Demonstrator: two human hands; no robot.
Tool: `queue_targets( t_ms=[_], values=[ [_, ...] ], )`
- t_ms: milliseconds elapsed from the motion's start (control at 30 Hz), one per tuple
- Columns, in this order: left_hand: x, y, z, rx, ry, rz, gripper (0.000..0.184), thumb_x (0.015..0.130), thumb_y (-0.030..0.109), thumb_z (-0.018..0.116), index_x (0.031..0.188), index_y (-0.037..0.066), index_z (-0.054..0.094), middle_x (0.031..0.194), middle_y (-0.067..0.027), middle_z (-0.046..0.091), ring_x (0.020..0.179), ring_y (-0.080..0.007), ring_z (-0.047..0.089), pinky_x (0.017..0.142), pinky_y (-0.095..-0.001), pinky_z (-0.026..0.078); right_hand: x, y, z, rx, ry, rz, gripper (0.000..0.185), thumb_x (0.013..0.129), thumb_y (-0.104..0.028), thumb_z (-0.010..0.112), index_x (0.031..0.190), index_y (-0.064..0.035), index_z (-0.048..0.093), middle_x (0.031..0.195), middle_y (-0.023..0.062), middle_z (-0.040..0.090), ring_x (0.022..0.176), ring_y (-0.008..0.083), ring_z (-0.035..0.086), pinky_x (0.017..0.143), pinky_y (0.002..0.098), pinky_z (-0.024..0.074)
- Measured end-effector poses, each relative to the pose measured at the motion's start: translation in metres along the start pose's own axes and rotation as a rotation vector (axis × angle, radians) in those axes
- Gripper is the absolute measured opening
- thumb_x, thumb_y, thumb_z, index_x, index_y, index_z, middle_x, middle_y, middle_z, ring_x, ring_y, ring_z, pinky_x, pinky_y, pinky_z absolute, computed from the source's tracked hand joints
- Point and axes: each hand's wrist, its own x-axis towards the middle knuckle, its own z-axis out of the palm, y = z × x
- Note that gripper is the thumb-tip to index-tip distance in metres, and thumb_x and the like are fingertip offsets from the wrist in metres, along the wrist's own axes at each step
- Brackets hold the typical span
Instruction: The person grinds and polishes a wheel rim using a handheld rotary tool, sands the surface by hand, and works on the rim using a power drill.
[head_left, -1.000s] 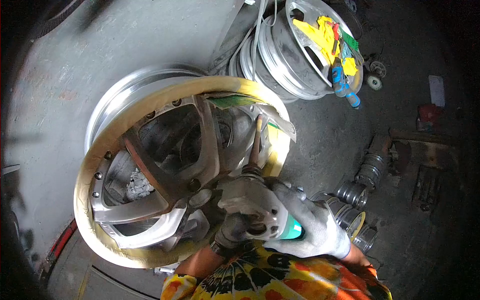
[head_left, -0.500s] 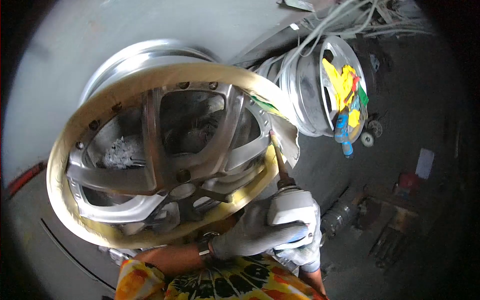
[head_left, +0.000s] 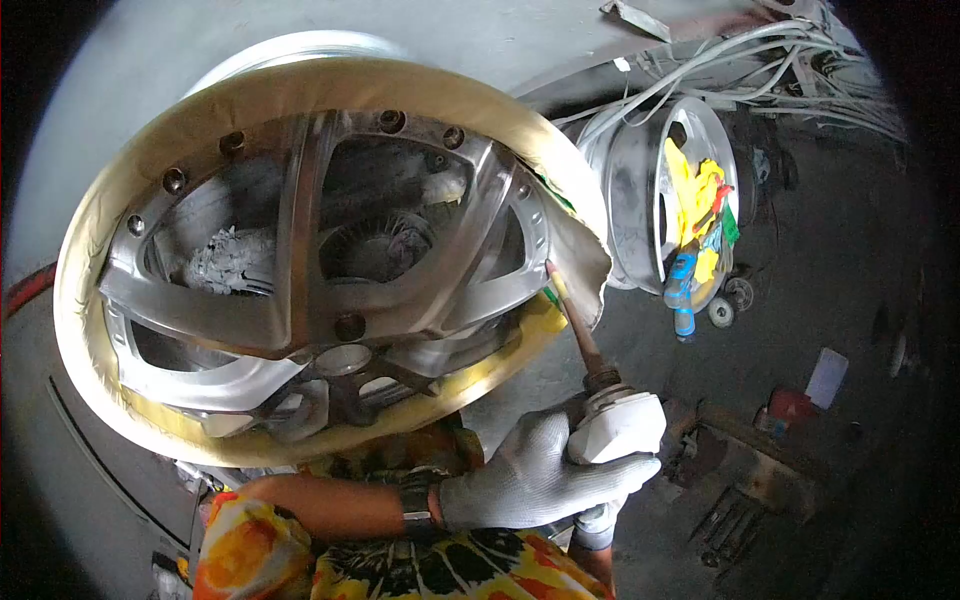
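Observation:
My left hand (head_left: 545,475), in a pale knitted glove with a watch at the wrist, is closed around the white body of a die grinder (head_left: 620,428). Behind and below it, my right hand (head_left: 598,522), also gloved, grips the grinder's rear; most of its fingers are hidden. The grinder's long brown shaft points up and left, its narrow tip at the right end of a spoke on an alloy wheel (head_left: 465,290). Yellowish masking (head_left: 330,85) wraps the wheel's outer lip, with a loose flap hanging on the right.
Another wheel (head_left: 625,190) at the upper right carries yellow cloth (head_left: 688,190) and a blue-handled tool (head_left: 680,280). Grey cables (head_left: 740,45) run above it. Part of a further rim (head_left: 300,45) shows behind the masked wheel. Dark metal parts (head_left: 760,460) lie on the floor at right.
The masked wheel appears larger and higher in view. The grinder and both hands have shifted slightly right; my right hand is now more covered by my left. The tip stays by the spoke end.

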Motion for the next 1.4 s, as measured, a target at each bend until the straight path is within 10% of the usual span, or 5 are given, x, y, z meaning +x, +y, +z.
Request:
queue_targets(
  t_ms=[600,700,867,1400],
  values=[
    [0.006,-0.001,0.015,0.283,0.086,0.121,0.050,0.088,0.037,0.082,0.120,0.000,0.069,0.109,-0.0177,0.075,0.104,-0.0267,0.075,0.091,-0.0373,0.058,0.017,-0.019,0.010,-0.117,0.023,-0.083,0.054,0.098,-0.033,0.060,0.140,0.0004,0.056,0.131,0.0162,0.066,0.117,0.0275,0.067,0.104,0.0410,0.0528],
    [0.000,0.004,0.017,0.376,0.092,0.105,0.041,0.090,0.022,0.082,0.121,0.001,0.067,0.108,-0.0085,0.074,0.101,-0.0148,0.071,0.091,-0.0319,0.056,0.015,-0.017,0.010,-0.114,0.025,-0.082,0.055,0.097,-0.033,0.060,0.140,0.0003,0.056,0.131,0.0162,0.066,0.118,0.0275,0.067,0.104,0.0410,0.0527],
    [0.009,-0.006,0.020,0.325,0.124,0.134,0.050,0.088,0.039,0.081,0.119,0.001,0.069,0.106,-0.0176,0.076,0.102,-0.0296,0.076,0.089,-0.0393,0.059,0.019,-0.019,0.010,-0.115,0.027,-0.093,0.055,0.096,-0.033,0.061,0.140,0.0003,0.056,0.131,0.0162,0.066,0.118,0.0275,0.067,0.104,0.0411,0.0526],
    [0.008,-0.004,0.020,0.475,0.098,0.221,0.051,0.090,0.041,0.079,0.119,0.001,0.068,0.109,-0.0169,0.075,0.101,-0.0296,0.075,0.089,-0.0388,0.060,0.013,-0.016,0.013,-0.115,0.018,-0.108,0.058,0.094,-0.033,0.064,0.140,0.0002,0.056,0.131,0.0160,0.066,0.118,0.0275,0.066,0.105,0.0412,0.0523]
  ],
)
